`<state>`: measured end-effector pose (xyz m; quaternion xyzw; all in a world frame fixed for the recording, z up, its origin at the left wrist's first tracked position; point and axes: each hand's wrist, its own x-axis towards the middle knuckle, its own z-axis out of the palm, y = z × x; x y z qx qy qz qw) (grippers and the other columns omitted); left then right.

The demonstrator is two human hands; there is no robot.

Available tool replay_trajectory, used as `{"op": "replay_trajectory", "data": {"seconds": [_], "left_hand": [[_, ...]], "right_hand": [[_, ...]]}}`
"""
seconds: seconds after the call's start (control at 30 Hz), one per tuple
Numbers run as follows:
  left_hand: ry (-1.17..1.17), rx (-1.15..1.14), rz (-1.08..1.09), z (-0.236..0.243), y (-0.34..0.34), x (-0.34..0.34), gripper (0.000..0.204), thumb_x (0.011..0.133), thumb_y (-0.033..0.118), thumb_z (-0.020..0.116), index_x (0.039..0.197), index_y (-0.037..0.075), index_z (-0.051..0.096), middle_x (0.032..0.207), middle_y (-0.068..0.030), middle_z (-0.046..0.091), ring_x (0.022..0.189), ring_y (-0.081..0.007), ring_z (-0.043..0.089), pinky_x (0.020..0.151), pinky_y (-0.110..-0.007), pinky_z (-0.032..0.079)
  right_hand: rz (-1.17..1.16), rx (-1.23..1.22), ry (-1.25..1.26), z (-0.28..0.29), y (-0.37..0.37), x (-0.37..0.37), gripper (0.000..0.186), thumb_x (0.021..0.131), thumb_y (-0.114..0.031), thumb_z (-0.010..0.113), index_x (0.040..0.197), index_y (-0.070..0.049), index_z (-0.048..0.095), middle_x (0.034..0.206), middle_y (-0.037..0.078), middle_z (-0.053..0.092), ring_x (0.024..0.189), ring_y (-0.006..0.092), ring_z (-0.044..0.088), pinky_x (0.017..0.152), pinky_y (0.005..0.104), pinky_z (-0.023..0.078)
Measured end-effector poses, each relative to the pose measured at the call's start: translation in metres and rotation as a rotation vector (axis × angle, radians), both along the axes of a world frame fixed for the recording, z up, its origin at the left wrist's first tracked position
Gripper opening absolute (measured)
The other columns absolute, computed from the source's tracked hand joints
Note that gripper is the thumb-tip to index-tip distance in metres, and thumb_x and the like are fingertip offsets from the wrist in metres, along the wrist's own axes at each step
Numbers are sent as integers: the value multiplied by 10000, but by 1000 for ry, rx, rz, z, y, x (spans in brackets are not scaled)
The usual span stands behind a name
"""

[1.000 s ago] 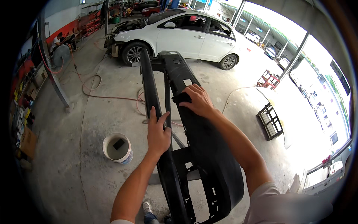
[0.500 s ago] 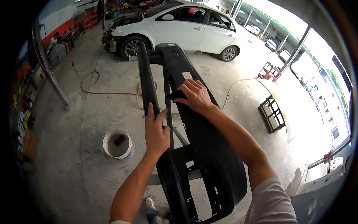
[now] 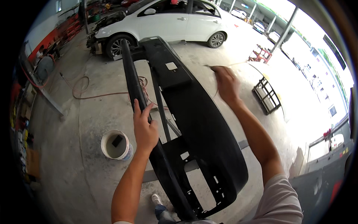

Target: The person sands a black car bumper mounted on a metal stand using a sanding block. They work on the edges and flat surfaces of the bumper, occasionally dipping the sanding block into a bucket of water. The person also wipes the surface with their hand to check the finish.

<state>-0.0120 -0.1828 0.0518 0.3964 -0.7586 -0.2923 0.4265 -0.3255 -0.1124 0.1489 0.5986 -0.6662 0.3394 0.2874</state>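
A long black car bumper cover (image 3: 201, 112) stretches from near my feet toward the white car, with rectangular cut-outs along it. My left hand (image 3: 145, 128) rests on the rounded strip at its left side, fingers stretched and parted. Beyond the bumper's right edge, my right hand (image 3: 226, 84) is raised and smeared by motion. Its fingers are closed on a thin dark sheet (image 3: 211, 67), of which only a small edge sticks out to the left; its exact kind cannot be made out.
Left of the bumper stands a white bucket (image 3: 103, 145) of cloudy liquid with a dark block in it. A reddish hose (image 3: 100, 95) lies on the floor. Ahead is a white car (image 3: 167, 28) with its front stripped; a black metal frame (image 3: 266, 95) stands to the right.
My right hand has lifted off the bumper and swung right with the dark sheet, past the bumper's edge. My left hand stays on the strip. The view has shifted slightly.
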Motion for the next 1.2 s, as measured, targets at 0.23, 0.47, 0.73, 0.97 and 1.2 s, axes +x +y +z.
{"op": "replay_trajectory", "data": {"seconds": [0.23,0.47,0.73,0.97,1.2], "left_hand": [[14,-6,-34,4,-2,6,598,814,-21,526,1391,94,637,1674,-236,277,1500,-381,375,1128,-365,394],[60,58,-46,8,-3,5,581,813,5,547,1377,101,647,1683,-218,263,1502,-377,370,1159,-360,366],[79,44,-78,4,-12,10,514,848,26,544,1341,94,673,1642,-308,278,1520,-415,315,1214,-411,291],[25,25,-124,7,-7,5,516,893,76,528,1397,99,638,1656,-326,219,1549,-418,250,1242,-422,231],[-117,-20,-101,-14,-32,-1,553,912,178,524,1459,128,582,1659,-274,271,1525,-389,317,1207,-408,302]], "right_hand": [[209,524,178,-51,45,128,903,951,-615,576,1460,120,454,1603,272,367,1519,386,319,1252,476,246],[315,605,166,-30,25,81,737,1019,-534,528,1525,-8,427,1635,193,353,1558,316,257,1272,453,205],[195,593,112,-56,101,125,792,1007,-567,528,1551,-6,395,1659,202,305,1563,333,233,1280,465,174],[-63,640,-181,-100,291,138,822,1011,-519,538,1608,-11,287,1696,213,201,1590,362,132,1284,477,121],[-24,390,-73,-83,170,83,676,1052,-463,486,1530,9,408,1629,218,339,1526,367,290,1252,452,253]]}}
